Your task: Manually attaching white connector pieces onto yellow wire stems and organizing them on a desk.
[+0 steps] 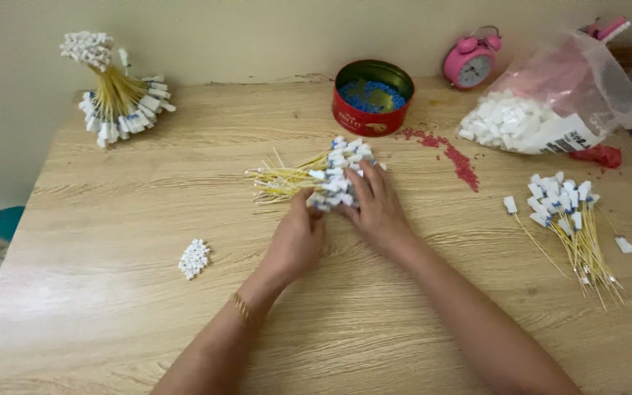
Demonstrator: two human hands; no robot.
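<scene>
At the far left corner of the wooden table (111,322), up against the wall, stands a tied sheaf of yellow sticks (117,99) with white tags fanning out at its top and foot. Nearer the front, a small cluster of white clips (194,258) lies alone on the wood.

In the middle of the table lies the loose bundle of yellow sticks with white and blue tags (316,175), its thin ends pointing left and its tagged heads heaped to the right. The left hand (295,241) comes up from below with a thin bracelet at the wrist; its fingers curl against the lower edge of the tagged heads, pinching at them, though I cannot tell just which piece it grips. The right hand (376,208) lies flat over the heap of heads just beside it, fingers spread and pressing on the tags rather than closing around anything.

Behind the bundle stands a red round tin (371,99) holding small blue pieces. Right of it a trail of red crumbs (456,157) runs across the wood, and a pink alarm clock (469,62) stands by the wall. Farther right, a clear plastic bag of white clips (543,110) slumps open, and below it lies a second bunch of tagged sticks (576,230), well apart from the hands.
</scene>
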